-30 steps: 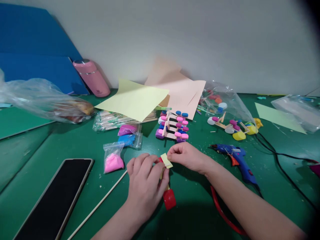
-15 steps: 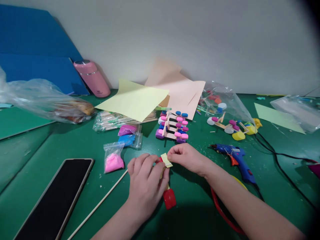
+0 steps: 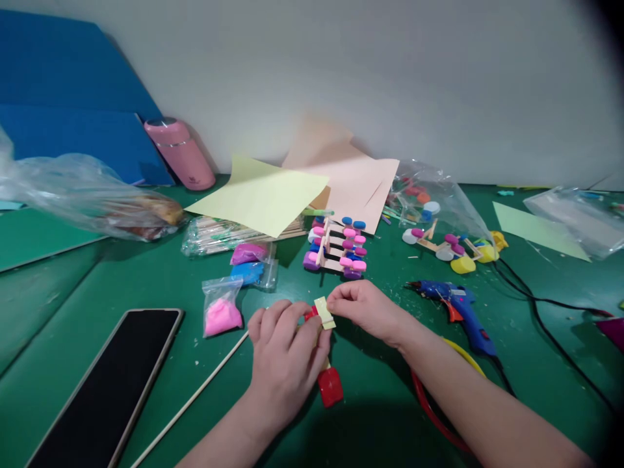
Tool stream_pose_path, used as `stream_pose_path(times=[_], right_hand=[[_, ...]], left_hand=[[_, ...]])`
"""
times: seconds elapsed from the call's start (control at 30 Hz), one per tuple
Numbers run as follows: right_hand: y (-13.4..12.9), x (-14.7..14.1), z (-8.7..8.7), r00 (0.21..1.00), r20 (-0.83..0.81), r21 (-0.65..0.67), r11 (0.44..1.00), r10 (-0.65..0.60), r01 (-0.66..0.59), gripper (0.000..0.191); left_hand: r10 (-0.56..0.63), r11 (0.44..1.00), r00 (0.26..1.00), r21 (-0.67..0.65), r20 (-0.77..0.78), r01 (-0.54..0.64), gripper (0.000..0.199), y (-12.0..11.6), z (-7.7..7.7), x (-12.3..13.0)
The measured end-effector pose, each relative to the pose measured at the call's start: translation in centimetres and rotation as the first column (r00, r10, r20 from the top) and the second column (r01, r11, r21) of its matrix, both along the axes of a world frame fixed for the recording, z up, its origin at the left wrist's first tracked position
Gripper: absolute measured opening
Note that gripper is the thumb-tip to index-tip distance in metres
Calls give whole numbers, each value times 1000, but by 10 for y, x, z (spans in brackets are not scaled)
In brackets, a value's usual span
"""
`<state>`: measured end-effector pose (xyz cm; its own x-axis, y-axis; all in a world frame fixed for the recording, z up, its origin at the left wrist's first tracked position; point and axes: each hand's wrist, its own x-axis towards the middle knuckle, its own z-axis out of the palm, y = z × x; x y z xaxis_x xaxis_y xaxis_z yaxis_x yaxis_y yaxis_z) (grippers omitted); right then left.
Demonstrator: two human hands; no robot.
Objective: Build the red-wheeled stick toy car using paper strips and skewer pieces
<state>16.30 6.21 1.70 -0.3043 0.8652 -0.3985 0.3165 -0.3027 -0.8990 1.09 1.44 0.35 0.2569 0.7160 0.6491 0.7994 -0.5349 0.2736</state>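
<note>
My left hand (image 3: 287,354) is closed around a small craft piece with red blocks (image 3: 331,387), one of them showing below the fingers and another above them. A folded pale yellow paper strip (image 3: 324,312) sits at the top of that piece. The fingertips of my right hand (image 3: 358,309) are pinched on the strip's right edge. Much of the craft piece is hidden under my left fingers. Just beyond my hands stands a row of small wooden-stick models (image 3: 336,250) with pink, purple and blue wheels.
A blue glue gun (image 3: 458,305) with its cable lies at right. A phone (image 3: 107,390), a thin stick (image 3: 190,400) and a bag of pink clay (image 3: 221,315) lie at left. Paper sheets (image 3: 263,195) and a pink bottle (image 3: 180,153) are at the back.
The yellow strip has tilted slightly more upright between my fingers. Both hands have otherwise stayed almost in place.
</note>
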Motion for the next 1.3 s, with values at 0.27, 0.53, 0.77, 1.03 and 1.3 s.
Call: stream_pose_path(times=[0.27,0.53,0.77,1.03,1.3], right_hand=[[1,-1,0,1000,11,3,1000,5,-5,9],[1,-2,1,1000,9,7,1000,-5,5,8],[1,-2,1,1000,4,10,1000,-9,9,8],[1,-1,-1,1000,8,11,1000,-3,3,8],[1,-2,1,1000,2,10,1000,-4,4,9]], left_hand=[[-2,1000,1000,3,17,2,2,0,1,-1],[21,1000,1000,-3,11,-21,2,-1,2,0],[27,1000,999,6,31,-27,7,-1,3,1],[-42,999,999,16,-10,43,7,-3,4,2],[-23,1000,999,-2,42,23,7,-5,2,1]])
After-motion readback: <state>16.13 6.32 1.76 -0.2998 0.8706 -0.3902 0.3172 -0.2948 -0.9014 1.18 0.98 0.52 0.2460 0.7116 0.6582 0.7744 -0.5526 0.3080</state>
